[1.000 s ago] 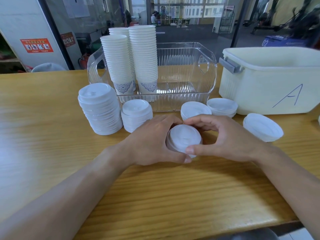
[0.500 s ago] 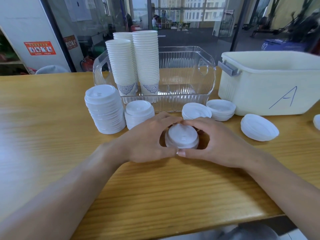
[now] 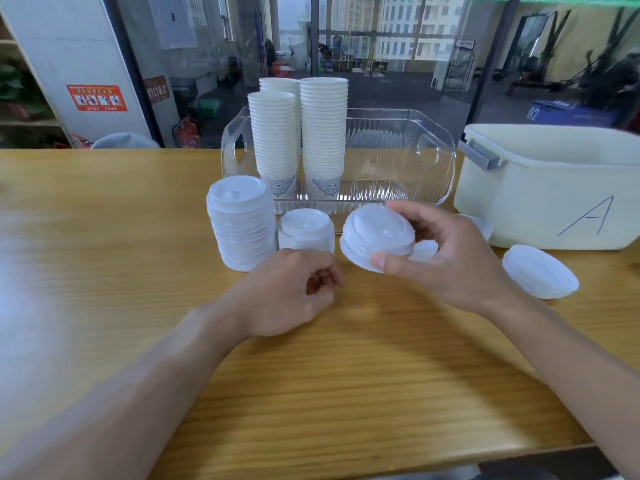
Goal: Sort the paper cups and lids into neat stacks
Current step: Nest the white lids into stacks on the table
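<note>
My right hand (image 3: pixel 453 258) pinches a small bundle of lids (image 3: pixel 377 237) by its rim, thumb in front and fingers curled behind, tilted and lifted off the worktop (image 3: pixel 104 271). My left hand (image 3: pixel 294 292) rests just below it at about seven o'clock, fingers loosely curled and holding nothing.

Much looks done already. Three tall cup stacks (image 3: pixel 298 140) stand upright in the left end of the clear tray (image 3: pixel 398 157), at twelve o'clock from my hands. In front of the tray, at ten o'clock, a tall lid stack (image 3: pixel 240 223) stands on the worktop with a short lid stack (image 3: pixel 306 230) touching or just beside it on its right.

What is left, as I judge it, is lids only. The bundle I hold needs a home, most likely on the short stack, which sits just to its left. A few loose lids (image 3: pixel 424 249) lie partly hidden behind my right hand, another lid (image 3: pixel 483 225) peeks out against the cream bin (image 3: pixel 554 188), and a leaning lid pile (image 3: pixel 540 271) lies at three o'clock. No loose cups show anywhere, so I would call this the later part of the job
</note>
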### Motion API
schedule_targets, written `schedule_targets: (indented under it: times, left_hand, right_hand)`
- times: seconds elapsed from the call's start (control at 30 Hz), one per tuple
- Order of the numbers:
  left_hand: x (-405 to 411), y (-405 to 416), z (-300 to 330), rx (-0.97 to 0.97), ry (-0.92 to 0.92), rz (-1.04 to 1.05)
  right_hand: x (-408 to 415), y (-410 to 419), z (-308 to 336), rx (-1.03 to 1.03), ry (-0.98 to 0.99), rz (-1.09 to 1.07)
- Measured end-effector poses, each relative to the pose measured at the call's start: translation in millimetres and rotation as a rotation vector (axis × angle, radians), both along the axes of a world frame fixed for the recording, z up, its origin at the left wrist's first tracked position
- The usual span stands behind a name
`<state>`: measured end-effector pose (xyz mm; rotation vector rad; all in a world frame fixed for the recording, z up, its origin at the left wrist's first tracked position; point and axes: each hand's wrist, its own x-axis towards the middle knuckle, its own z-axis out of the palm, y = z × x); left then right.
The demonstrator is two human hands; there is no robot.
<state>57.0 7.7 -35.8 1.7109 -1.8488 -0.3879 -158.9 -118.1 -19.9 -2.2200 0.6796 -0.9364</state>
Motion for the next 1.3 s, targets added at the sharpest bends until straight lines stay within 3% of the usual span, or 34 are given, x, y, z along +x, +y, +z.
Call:
schedule_targets:
  times: [0.3, 0.6, 1.3]
  left_hand:
    - [-2.6, 0.6, 0.6, 0.016, -0.021, -0.033]
    - [-3.8, 0.8, 0.3, 0.014, -0.095, -0.046]
    - [-4.8, 0.2, 0.2, 0.048, -0.103, -0.031]
  right_hand:
    - [80.6, -11.3, 22.8, -0.055, 0.065, 0.044]
    - [100.9, -15.0, 26.0, -0.165, 0.372, 0.092]
    - [103.9, 1.0, 23.9, -0.096, 0.387, -0.067]
